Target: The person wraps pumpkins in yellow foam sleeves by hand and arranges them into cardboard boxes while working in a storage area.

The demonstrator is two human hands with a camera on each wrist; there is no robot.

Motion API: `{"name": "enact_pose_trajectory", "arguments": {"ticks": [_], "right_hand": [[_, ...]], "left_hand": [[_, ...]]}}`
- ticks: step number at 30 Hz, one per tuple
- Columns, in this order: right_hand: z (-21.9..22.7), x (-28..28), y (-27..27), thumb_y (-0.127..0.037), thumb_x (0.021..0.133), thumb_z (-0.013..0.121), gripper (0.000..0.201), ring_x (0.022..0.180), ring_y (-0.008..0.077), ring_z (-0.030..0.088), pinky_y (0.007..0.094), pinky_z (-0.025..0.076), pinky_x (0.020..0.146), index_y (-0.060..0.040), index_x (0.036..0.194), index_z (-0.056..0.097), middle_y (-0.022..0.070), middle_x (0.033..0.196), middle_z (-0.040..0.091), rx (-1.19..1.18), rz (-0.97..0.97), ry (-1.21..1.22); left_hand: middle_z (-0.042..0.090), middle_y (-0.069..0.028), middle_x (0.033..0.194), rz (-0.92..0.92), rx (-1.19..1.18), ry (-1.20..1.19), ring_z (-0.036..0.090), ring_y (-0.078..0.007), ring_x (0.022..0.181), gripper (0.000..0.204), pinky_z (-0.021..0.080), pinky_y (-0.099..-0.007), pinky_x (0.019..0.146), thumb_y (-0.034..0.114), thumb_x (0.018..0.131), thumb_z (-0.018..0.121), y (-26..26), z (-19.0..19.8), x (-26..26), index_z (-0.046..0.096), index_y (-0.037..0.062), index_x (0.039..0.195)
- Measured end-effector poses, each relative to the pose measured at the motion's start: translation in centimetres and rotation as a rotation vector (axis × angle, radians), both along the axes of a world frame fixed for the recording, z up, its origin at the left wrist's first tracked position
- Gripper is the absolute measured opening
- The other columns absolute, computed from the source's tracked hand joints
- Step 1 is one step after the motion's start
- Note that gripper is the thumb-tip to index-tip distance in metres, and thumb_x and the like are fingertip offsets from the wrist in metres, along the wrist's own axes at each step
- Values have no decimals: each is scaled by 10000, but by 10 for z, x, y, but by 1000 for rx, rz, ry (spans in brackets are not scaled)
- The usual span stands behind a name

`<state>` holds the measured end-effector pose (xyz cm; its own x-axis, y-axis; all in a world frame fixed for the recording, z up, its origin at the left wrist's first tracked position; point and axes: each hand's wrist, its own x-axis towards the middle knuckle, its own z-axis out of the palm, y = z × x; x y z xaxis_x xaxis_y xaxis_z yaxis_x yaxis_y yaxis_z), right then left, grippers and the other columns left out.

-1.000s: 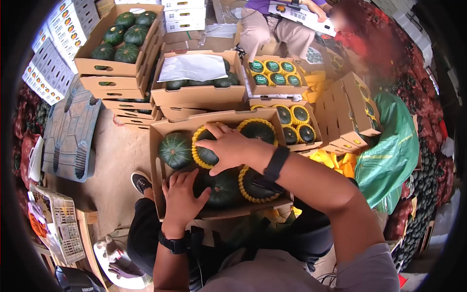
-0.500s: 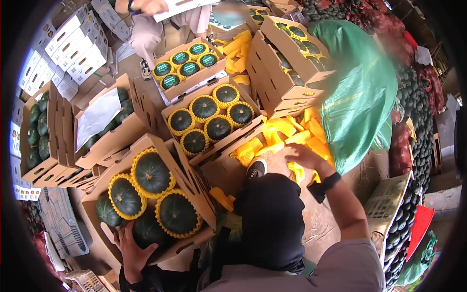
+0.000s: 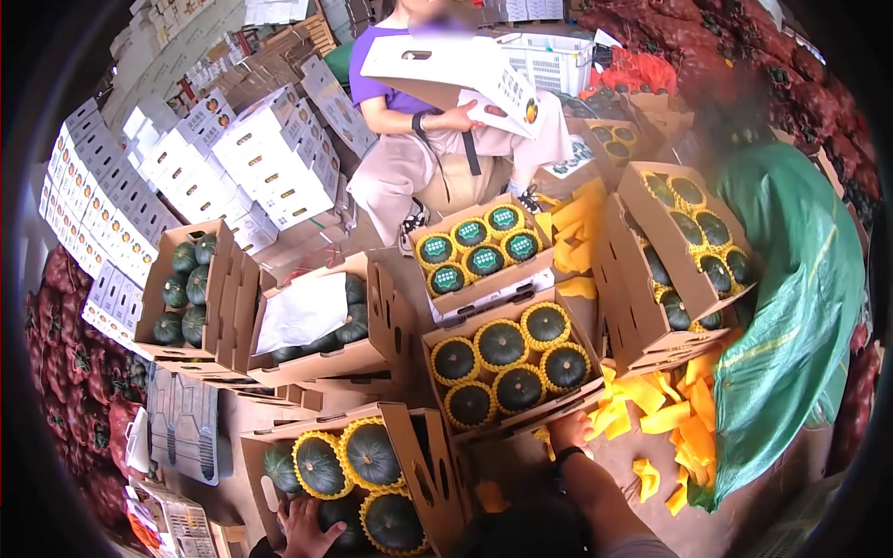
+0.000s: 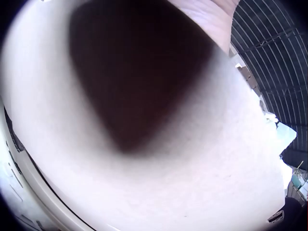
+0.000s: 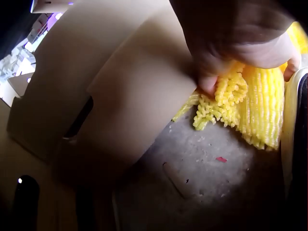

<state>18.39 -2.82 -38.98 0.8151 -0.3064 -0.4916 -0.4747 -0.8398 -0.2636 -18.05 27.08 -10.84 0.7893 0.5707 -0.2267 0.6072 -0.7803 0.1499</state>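
Note:
In the head view, my left hand (image 3: 312, 527) rests with spread fingers on a bare dark-green pumpkin (image 3: 344, 513) in the near cardboard box (image 3: 418, 470). Another bare pumpkin (image 3: 280, 469) and three in yellow foam nets, one a netted pumpkin (image 3: 374, 456), share that box. Down on the floor to the right, my right hand (image 3: 569, 431) is at the yellow foam nets (image 3: 646, 395). Its thumb and a finger grip a yellow foam net (image 5: 262, 103) in the right wrist view. The left wrist view is mostly filled by a pale, blurred surface, with part of the left palm (image 4: 211, 19) at its top.
A box of netted pumpkins (image 3: 502, 344) stands ahead, with a labelled box (image 3: 484, 260) behind it. Stacked boxes (image 3: 642, 307) and a green sheet (image 3: 791, 316) are on the right. A seated person in purple (image 3: 372, 93) holds a white carton (image 3: 437, 65).
My right hand has left the netted pumpkin in the near box and reached right and down to the yellow foam nets. The left hand stays on the bare pumpkin; the head view has shifted.

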Motion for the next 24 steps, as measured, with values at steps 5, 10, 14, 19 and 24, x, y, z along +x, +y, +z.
{"name": "enact_pose_trajectory", "arguments": {"ticks": [5, 10, 14, 19, 24], "right_hand": [[-4, 11, -33, -510, 783, 614, 699, 1044, 401, 592, 442, 473, 891, -156, 1348, 405, 196, 1134, 621, 298, 119, -89], [-14, 34, -96, -373, 666, 765, 672, 1075, 335, 590, 392, 452, 934, -32, 1201, 542, 211, 1137, 615, 240, 456, -17], [76, 22, -137, -339, 642, 777, 532, 1005, 305, 619, 378, 478, 860, 18, 1011, 638, 225, 1007, 650, 243, 562, -39], [215, -23, -156, -132, 861, 664, 324, 891, 134, 590, 277, 485, 771, -56, 1125, 492, 52, 1002, 617, 1159, 160, -445], [411, -131, -39, -15, 756, 713, 424, 894, 145, 578, 285, 499, 791, -57, 1078, 441, 60, 1005, 567, 1230, 506, -634]], "left_hand": [[563, -128, 1174, 38, 30, -17, 402, -285, 1233, 758, 109, -519, 1075, 672, 740, 551, -2, -4, -5, 537, 81, 1215], [583, -106, 1163, 24, 22, -112, 425, -283, 1209, 718, 119, -563, 1064, 642, 734, 587, -6, -1, -2, 555, 90, 1193], [601, -84, 1140, 20, 23, -216, 459, -276, 1174, 719, 134, -596, 1053, 667, 738, 571, -9, 0, -2, 565, 97, 1176], [590, -123, 1120, 19, -43, -366, 480, -297, 1135, 510, 225, -498, 1042, 429, 775, 665, -12, 14, -11, 569, 78, 1133], [569, -95, 1169, -75, -548, -789, 522, -264, 1104, 435, 390, -371, 960, 220, 804, 686, -27, 68, -9, 538, 77, 1188]]}}
